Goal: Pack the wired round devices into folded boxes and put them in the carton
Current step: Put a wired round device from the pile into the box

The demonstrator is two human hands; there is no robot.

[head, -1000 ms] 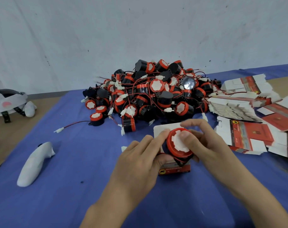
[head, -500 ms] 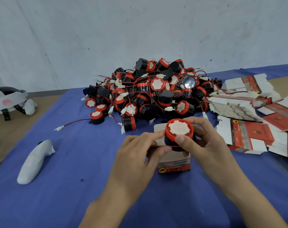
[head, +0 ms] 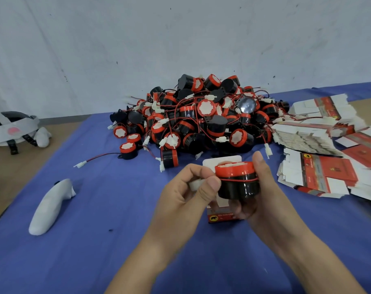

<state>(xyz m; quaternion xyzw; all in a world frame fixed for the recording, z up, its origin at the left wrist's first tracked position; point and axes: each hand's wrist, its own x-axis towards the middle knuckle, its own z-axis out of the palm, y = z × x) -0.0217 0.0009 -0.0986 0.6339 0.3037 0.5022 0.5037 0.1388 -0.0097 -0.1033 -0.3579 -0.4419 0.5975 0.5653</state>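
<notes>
A black round device (head: 237,183) with a red cap and a red wire wound around its body is held upright above the blue cloth. My right hand (head: 261,187) grips it from the right and below. My left hand (head: 186,192) pinches the wire's white connector against the device's left side. Just beneath and behind the device stands a folded red and white box (head: 221,216) with its top flap up. A large pile of the same wired devices (head: 201,119) lies further back.
Flat unfolded red and white boxes (head: 320,168) lie in stacks at the right. A white controller (head: 50,206) rests on the blue cloth (head: 95,251) at the left. A white and black headset (head: 13,128) sits at the far left on the bare table.
The device has been turned from cap facing me to upright and lifted a little. The wire now runs round its body, and my left hand has shifted to its left side.
</notes>
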